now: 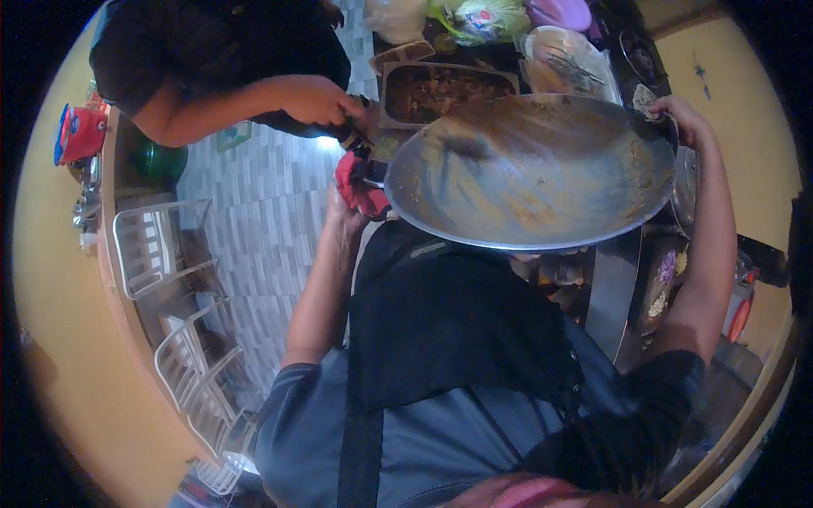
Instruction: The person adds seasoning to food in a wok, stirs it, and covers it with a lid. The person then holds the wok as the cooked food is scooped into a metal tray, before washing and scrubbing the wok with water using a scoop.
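A large metal wok (pixel 525 178), its inside smeared with brown sauce, is held up in front of my apron and tilted. My left hand (pixel 345 206) is closed at the wok's left handle with a red cloth (pixel 360 188) around it; the cloth hides most of the fingers. At the opposite rim, my right hand (pixel 683 123) grips the wok through a pale patterned cloth (pixel 644 99). Just beyond the wok's far rim sits a rectangular metal tray (pixel 385 100) holding dark, chunky cooked food (pixel 445 89).
A co-worker's hand (pixel 318 100) reaches in from the left, closed on a dark object close to the wok's handle. Behind stand a plastic-wrapped green vegetable (pixel 487 21), a purple bowl (pixel 561 13) and a lined container with utensils (pixel 569 63). White chairs (pixel 161 250) line the left.
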Demonstrator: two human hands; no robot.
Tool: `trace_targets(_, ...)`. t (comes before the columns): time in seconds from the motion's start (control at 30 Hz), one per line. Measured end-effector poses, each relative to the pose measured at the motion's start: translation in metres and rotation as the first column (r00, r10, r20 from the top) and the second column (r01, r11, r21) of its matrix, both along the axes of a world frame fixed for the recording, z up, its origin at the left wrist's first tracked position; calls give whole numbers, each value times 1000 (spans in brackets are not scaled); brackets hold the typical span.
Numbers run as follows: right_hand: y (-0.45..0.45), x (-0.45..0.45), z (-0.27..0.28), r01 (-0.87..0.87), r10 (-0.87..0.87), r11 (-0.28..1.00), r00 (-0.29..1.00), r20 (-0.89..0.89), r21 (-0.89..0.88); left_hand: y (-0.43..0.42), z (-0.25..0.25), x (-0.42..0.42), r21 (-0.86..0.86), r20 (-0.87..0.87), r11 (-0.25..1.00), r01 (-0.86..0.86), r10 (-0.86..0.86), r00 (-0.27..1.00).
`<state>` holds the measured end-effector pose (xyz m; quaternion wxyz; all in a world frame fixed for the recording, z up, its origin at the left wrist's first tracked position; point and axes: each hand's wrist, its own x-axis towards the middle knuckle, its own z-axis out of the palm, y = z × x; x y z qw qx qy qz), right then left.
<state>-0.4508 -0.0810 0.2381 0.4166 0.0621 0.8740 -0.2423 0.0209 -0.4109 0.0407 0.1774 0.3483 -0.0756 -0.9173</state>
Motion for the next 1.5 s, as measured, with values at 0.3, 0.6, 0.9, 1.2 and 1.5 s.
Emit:
trace_targets(0.3, -2, 7, 2, -7, 7, 999, 1000, -3, -36, 4, 20, 2, -17, -137, 994, 105, -106, 985)
trace_targets(0.6, -6, 17, 9, 10, -16, 998, 996, -88, -69, 2, 4, 5, -62, -176, 994, 88, -98, 980)
trace_targets(0.9, -7, 19, 13, -5, 5, 996, 1000, -4, -88, 3, 21, 3, -99, -105, 989, 108, -118, 987)
trace_targets(1.2, -8, 21, 10, 26, -25, 995, 1000, 3, -101, -2, -3, 8, -111, -166, 993, 35, -53, 985)
trace_targets(1.5, -2, 15, 6, -20, 21, 1000, 999, 24, -15, 2, 1, 10, -68, -92, 996, 64, -70, 993)
